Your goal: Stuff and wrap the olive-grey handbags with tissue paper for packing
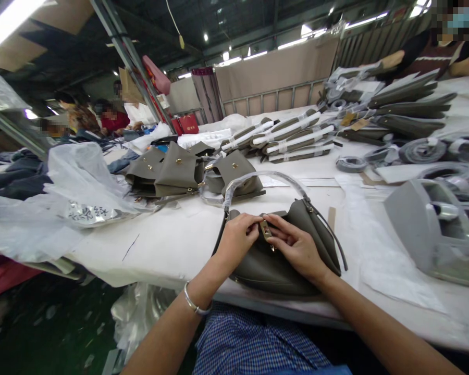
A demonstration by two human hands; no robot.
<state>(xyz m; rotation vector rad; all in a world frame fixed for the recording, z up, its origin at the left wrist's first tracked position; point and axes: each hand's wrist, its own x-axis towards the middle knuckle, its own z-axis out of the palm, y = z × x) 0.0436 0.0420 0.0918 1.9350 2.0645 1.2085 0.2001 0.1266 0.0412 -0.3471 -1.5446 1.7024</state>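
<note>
An olive-grey handbag (275, 273) lies on the white-covered table (160, 245) right in front of me, its plastic-wrapped handle (266, 176) arching up behind my hands. At the bag's top middle is a gold metal clasp (266, 230). The fingers of my left hand (240, 237) are pinched together at the clasp's upper left side. From the right, my right hand (297, 247) holds the clasp between thumb and fingers. A strap end (338, 245) curves down over the bag's right side.
Olive bag pieces with gold fittings (177, 169) stand behind on the left, near clear plastic bags (82, 177). Wrapped straps and panels (297, 138) are piled at the back. A grey plastic holder (426, 229) stands at the right. Other people are in the background.
</note>
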